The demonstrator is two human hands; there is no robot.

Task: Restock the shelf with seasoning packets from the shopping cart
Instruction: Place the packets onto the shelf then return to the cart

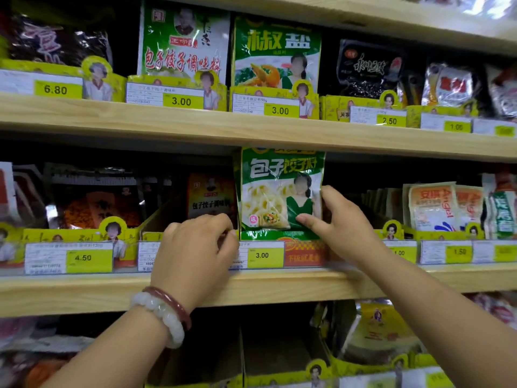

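A green seasoning packet (275, 191) with dumplings printed on it stands upright in a yellow display box on the middle shelf (279, 284). My right hand (340, 222) pinches its lower right edge, thumb on the front and fingers behind. My left hand (195, 253), with bracelets on the wrist, is at the box's front edge left of the packet, fingers curled; I cannot tell whether they hold anything. The shopping cart is out of view.
An orange packet (211, 197) stands further back to the left of the green one. The upper shelf (251, 127) holds green packets (181, 43) and dark ones. Price labels (264, 256) line the shelf fronts. Yeast packets (436, 208) stand at the right.
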